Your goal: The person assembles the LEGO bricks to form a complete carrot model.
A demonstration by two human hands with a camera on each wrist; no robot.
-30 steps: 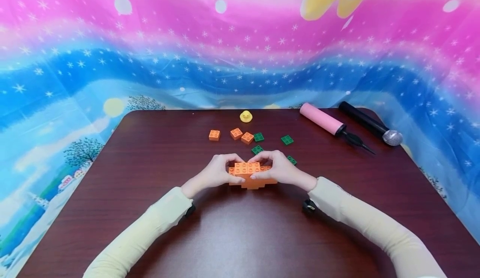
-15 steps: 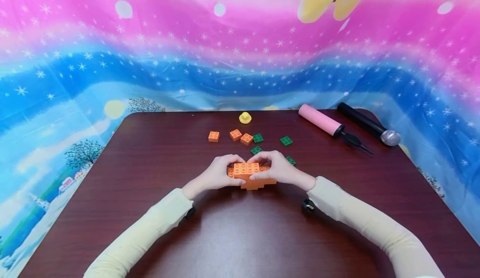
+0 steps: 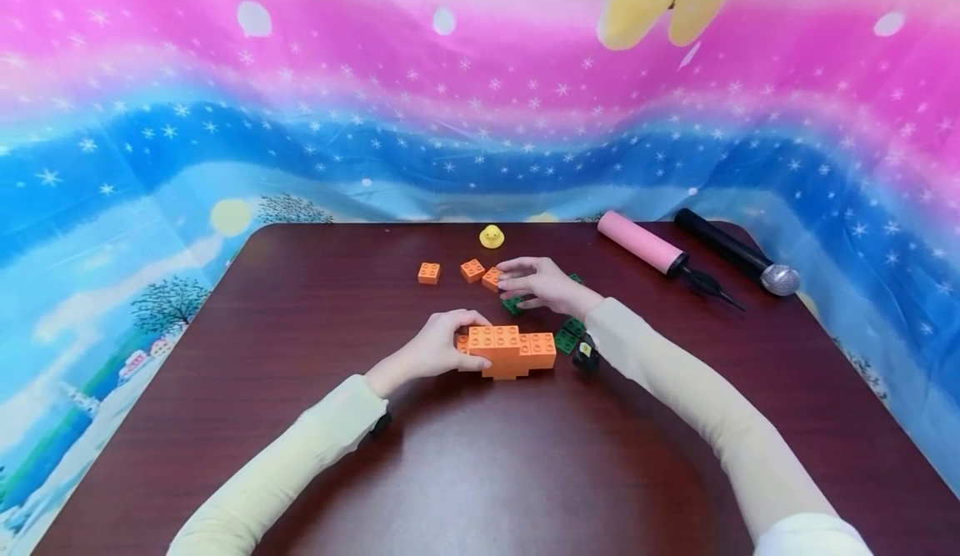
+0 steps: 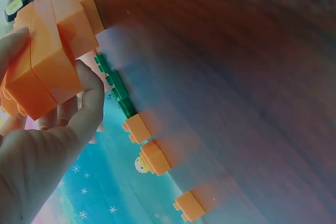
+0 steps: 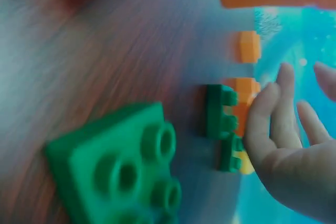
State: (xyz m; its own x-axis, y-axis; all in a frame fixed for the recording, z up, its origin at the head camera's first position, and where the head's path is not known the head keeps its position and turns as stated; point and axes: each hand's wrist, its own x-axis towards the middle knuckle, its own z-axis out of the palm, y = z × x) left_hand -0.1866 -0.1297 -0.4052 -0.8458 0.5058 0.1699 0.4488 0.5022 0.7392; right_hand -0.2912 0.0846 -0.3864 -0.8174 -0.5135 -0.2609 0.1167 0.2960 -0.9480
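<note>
My left hand [image 3: 441,344] grips the left end of a stepped block of joined orange toy bricks [image 3: 506,356], thumb in front and fingers behind. The left wrist view also shows this orange brick build [image 4: 50,51] in that hand. Beyond it, my right hand [image 3: 551,286] reaches over the loose bricks, its fingers spread and holding nothing. Its fingertips are right at a loose orange brick [image 3: 491,279] and over a flat green brick [image 3: 512,305]. Another green brick [image 5: 121,166] looms large in the right wrist view, below the wrist.
Two more orange bricks [image 3: 429,272] lie farther left. More green bricks [image 3: 567,338] sit beneath the right wrist. A yellow rubber duck [image 3: 491,237] stands at the table's far edge. A pink hand pump [image 3: 643,242] and a black microphone [image 3: 738,252] lie at back right.
My right hand has let go of the orange brick build and moved away, up to the loose bricks. Green bricks near its wrist have shifted together. The left hand keeps its grip.
</note>
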